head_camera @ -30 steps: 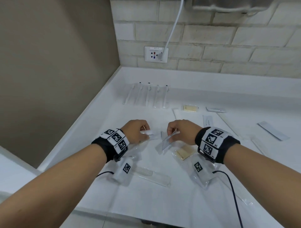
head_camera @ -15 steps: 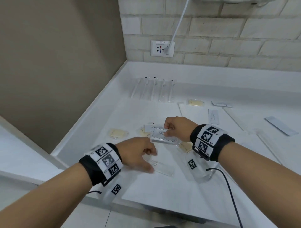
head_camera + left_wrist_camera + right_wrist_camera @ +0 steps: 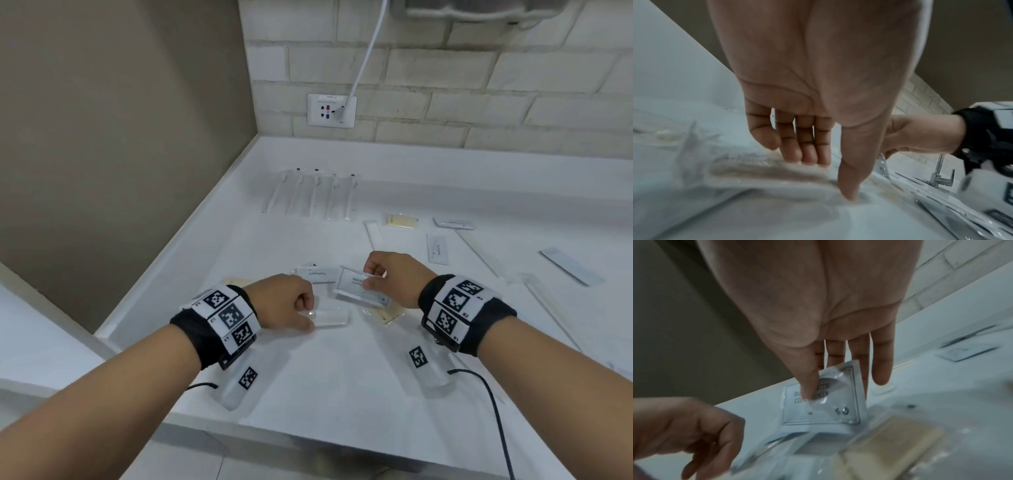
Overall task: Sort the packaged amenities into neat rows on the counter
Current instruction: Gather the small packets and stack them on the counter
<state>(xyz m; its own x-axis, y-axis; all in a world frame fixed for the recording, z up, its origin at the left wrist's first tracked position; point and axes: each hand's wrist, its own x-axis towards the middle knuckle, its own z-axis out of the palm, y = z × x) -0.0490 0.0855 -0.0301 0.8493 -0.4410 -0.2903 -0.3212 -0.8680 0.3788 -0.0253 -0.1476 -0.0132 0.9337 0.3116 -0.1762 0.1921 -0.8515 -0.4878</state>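
On the white counter [image 3: 342, 404], at about twelve o'clock from the hands, one row looks finished: five wrapped toothbrushes [image 3: 313, 195] lie side by side against the back ledge. That row is, as far as I can judge, the only part of the sorting done. The rest is loose: long flat sleeves [image 3: 571, 266] and slim packets lie scattered from one to three o'clock, a yellowish soap packet [image 3: 402, 221] sits alone at one o'clock, and a small cluster lies between the hands, so most of the work seems still ahead.

In that cluster the right hand [image 3: 390, 275] pinches a shampoo-with-conditioner sachet [image 3: 356, 286] between thumb and forefinger, its other fingers hanging loosely straight; the right wrist view shows the sachet [image 3: 823, 400] lifted at an angle over another yellowish soap packet [image 3: 385, 313]. A toothpaste packet [image 3: 317, 273] lies just beside the sachet at nine o'clock. The left hand [image 3: 284, 303] is curled, thumb and fingertips closing on the end of a clear-wrapped comb [image 3: 330, 316] that lies flat on the counter; whether it is truly gripped or only touched I cannot tell.

Against a second ago, the left hand has drawn back toward six o'clock, off the small packet it then touched and onto the comb. The right hand has stayed near the same place, while the sachet, then seen edge-on, now shows its printed face. The camera has tipped, so the socket [image 3: 331, 110] sits higher.
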